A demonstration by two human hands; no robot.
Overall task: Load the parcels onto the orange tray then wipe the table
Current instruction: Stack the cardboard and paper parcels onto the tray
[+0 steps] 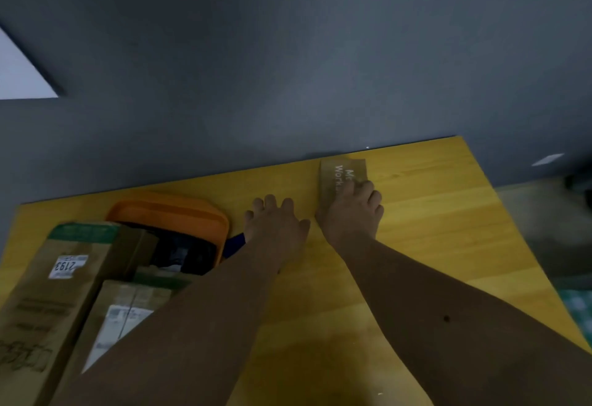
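Grey wall fills the top of the view, with a pale panel at its left edge. Below it lies a yellow wooden table, its far edge tight against the wall and its right corner cut off by a darker floor.

At the table's left side sits the orange tray, only its far rim and right corner showing. Two long brown cardboard parcels lie across it, reaching toward the near left corner: the left parcel carries a white sticker reading 2193 and a green band at its far end; the second parcel, just beside it on the right, has a white label and is partly hidden by the left forearm. Between their far ends a dark parcel lies in the tray. A blue item pokes out beside the tray's right edge, touching the left wrist; what it is cannot be told.

The left hand rests flat on the table just right of the tray, fingers straight and spread, holding nothing. The right hand presses on a tan cloth with white lettering, near the table's far edge; its fingers curl over the cloth's near part. The two hands lie close together, thumbs nearly touching.
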